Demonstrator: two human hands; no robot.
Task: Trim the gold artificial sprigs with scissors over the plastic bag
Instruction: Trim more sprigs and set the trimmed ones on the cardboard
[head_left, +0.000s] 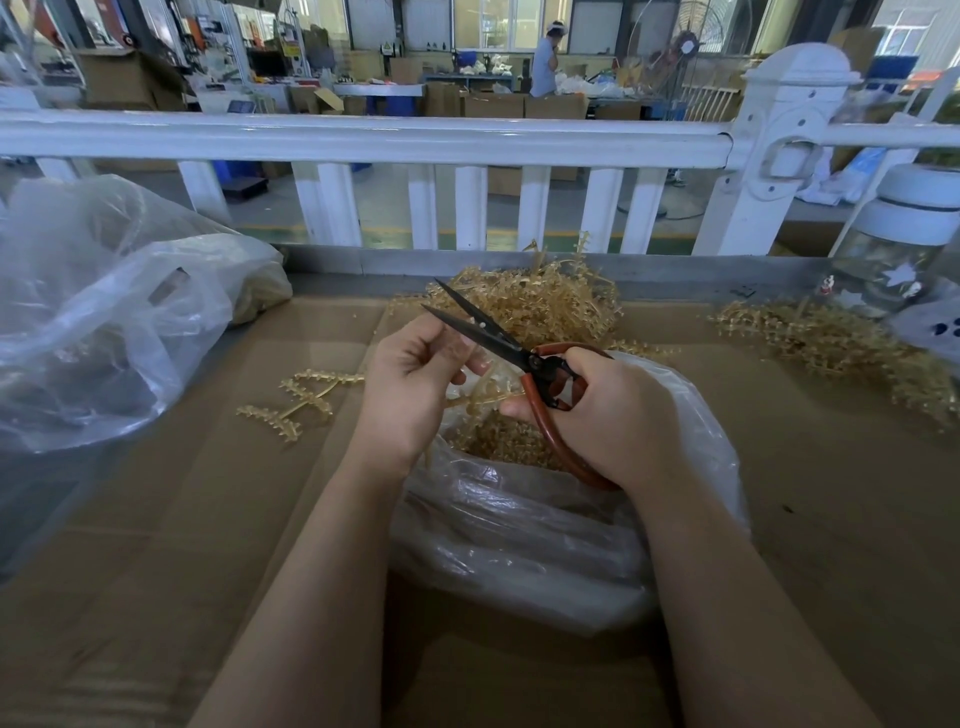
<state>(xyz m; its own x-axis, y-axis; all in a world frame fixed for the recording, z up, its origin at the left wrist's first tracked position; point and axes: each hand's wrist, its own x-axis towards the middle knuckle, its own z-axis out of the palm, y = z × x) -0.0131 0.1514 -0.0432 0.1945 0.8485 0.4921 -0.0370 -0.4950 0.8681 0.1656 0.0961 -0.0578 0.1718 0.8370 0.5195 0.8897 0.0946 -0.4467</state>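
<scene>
Your left hand (415, 374) pinches the sprig (483, 392) mid-frame over the bag (519, 519); stem runs rightward to your right hand (613, 415), which grips scissors (498, 338), blades parted, pointing upper left.

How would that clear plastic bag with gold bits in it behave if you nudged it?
The clear plastic bag would probably crumple rather than slide: its wrinkled film sags under the right hand. It likely weighs little, holding only small gold trimmings. Its slumped open mouth might spill some.
</scene>
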